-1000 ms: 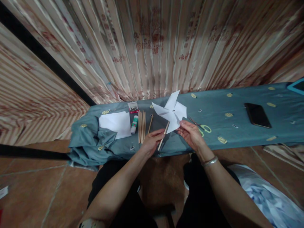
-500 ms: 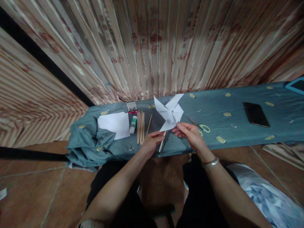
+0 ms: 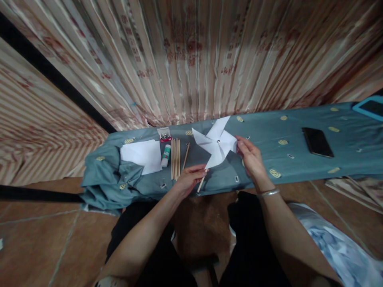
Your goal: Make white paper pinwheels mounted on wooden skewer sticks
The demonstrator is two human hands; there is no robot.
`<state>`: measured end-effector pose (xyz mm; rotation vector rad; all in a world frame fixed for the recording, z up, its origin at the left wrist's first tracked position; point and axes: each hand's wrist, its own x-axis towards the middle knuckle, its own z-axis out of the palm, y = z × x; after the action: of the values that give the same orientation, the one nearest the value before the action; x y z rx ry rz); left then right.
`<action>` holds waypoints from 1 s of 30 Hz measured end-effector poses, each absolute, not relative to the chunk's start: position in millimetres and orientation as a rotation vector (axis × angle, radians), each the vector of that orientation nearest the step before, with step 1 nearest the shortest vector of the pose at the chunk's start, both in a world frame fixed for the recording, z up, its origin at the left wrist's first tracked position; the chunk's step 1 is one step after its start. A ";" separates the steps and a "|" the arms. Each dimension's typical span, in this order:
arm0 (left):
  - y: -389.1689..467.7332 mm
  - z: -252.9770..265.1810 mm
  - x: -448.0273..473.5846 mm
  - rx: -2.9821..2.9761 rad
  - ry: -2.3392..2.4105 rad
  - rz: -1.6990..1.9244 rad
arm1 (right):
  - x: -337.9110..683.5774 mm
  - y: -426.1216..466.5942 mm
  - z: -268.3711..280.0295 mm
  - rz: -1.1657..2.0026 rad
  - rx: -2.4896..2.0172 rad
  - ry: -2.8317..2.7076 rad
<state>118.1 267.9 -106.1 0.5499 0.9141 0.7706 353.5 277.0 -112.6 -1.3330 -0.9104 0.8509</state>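
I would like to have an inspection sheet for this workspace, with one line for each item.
Surface: patterned cloth, bunched at its left end.
Work things: pinwheel, with stick below; loose sticks, paper, glue and small box to the left.
Clutter: phone and blue-edged device at right.
Hands: left hand holds the stick; right hand touches the pinwheel's right edge, pinch unclear.
Cables: nothing seen.
Surroundings: curtain behind, bag at lower right.

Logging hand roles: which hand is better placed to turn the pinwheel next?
Right, likely: the right hand is at the edge of a paper blade of the pinwheel, while the left hand holds the stick below.
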 end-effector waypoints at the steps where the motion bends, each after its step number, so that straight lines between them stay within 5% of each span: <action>1: 268.3 -106.1 117.8 0.545 0.911 0.783 | 352.2 277.0 -112.2 0.851 -1.331 -0.883; 30: 271.8 -112.7 122.8 0.591 0.867 0.908 | 304.4 254.3 -84.2 1.313 -1.259 -0.634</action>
<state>122.8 271.8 -112.7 0.5908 0.8665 0.9077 304.4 254.3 -84.2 -1.2588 -0.6343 1.3125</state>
